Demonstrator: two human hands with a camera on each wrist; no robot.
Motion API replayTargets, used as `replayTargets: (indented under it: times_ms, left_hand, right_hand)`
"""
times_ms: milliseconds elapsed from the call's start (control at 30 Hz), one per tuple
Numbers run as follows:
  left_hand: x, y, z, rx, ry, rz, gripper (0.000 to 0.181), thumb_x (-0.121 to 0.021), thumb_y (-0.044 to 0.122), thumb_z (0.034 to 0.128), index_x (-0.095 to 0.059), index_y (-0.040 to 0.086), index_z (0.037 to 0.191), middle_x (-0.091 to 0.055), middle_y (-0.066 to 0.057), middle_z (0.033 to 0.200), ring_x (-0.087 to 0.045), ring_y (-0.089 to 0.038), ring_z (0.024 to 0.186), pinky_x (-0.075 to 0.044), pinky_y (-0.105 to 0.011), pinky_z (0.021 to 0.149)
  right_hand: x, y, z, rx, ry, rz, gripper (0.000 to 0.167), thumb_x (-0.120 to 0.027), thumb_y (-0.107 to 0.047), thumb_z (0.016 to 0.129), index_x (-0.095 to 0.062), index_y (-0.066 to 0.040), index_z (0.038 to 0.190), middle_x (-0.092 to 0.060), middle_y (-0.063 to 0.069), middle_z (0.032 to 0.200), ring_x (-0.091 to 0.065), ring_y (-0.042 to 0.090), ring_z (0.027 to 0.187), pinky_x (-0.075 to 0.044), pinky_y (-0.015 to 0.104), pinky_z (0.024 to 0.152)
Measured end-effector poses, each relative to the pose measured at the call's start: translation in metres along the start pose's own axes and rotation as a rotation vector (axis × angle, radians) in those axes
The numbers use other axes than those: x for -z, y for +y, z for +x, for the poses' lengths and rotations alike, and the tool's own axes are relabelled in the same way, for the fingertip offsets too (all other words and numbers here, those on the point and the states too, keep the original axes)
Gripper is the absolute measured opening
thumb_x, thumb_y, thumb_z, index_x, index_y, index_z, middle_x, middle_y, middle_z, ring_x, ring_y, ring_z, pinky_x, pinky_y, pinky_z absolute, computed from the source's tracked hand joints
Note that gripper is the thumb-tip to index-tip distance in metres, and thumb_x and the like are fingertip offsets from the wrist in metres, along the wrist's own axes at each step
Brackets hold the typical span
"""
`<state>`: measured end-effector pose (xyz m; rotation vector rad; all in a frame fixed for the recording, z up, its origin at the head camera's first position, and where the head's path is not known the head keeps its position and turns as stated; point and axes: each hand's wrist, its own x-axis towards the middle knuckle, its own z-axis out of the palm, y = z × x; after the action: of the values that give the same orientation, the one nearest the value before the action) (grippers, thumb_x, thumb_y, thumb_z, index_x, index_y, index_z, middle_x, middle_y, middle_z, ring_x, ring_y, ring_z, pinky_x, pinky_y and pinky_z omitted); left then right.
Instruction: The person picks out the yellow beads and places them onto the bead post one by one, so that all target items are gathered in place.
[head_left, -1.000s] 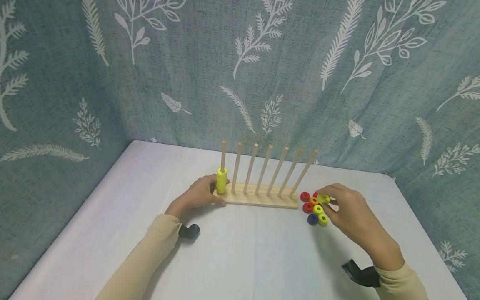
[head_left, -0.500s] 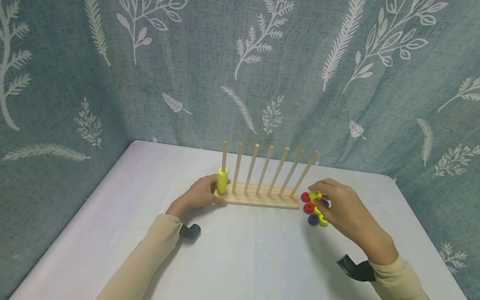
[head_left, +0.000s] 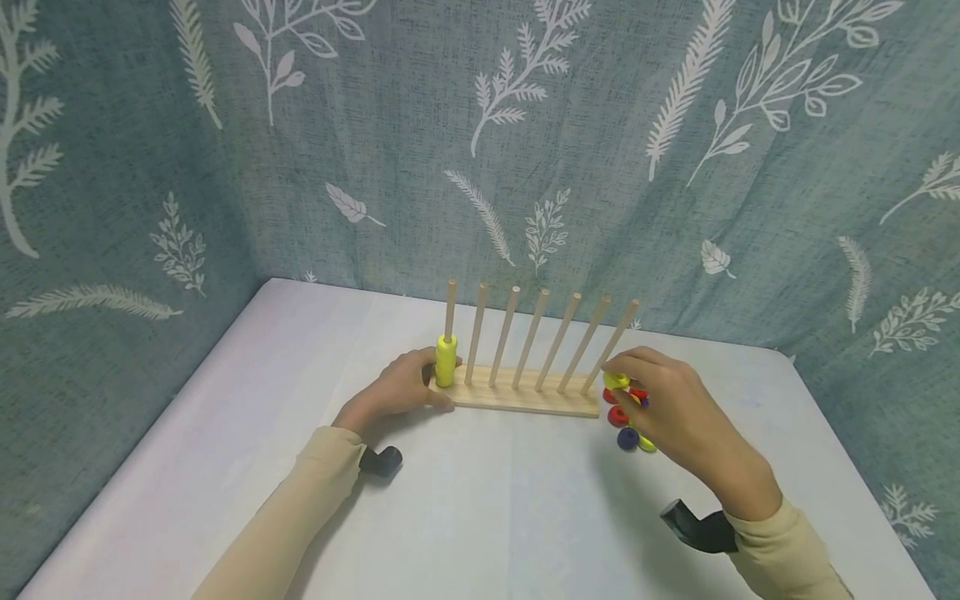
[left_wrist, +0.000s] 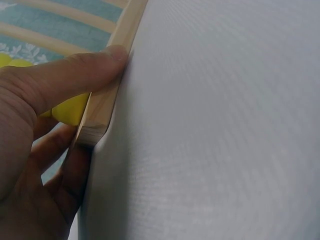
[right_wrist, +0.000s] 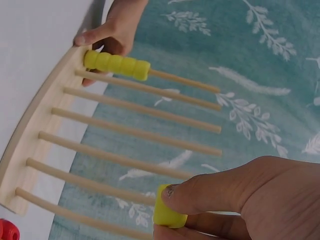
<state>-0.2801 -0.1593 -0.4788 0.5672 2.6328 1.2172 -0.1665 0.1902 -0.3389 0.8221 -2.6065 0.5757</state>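
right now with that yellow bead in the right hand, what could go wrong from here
The yellow bead is pinched in the right hand, so it might slip and drop among the loose beads. The right hand could also bump the nearest bare peg. The left hand grips only one end of the wooden base, so such a bump might swing the other end.

No text, label, brand, number or sign can be read in any view: none on the wooden peg rack, the yellow beads, the sleeves or the curtain (whose white print shows leaves and sprigs, not lettering)
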Motion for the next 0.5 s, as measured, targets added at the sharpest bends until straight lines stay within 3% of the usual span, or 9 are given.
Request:
replayTargets:
  times_ms: [500]
  left_hand:
    - [0.001,0.0,0.0,0.004,-0.01,0.007,0.071,-0.091,0.022,0.0698,-0.062,0.017,0.135,-0.059,-0.007,0.137,-0.048,-0.033,0.131,-0.033,-0.055,0.111]
  right_hand:
    - [-0.002,-0.004,0.012,0.025,-0.03,-0.011,0.035,-0.081,0.013,0.072,-0.073,0.0,0.103,-0.071,0.008,0.099,-0.068,0.02,0.082,-0.06,0.038,0.07]
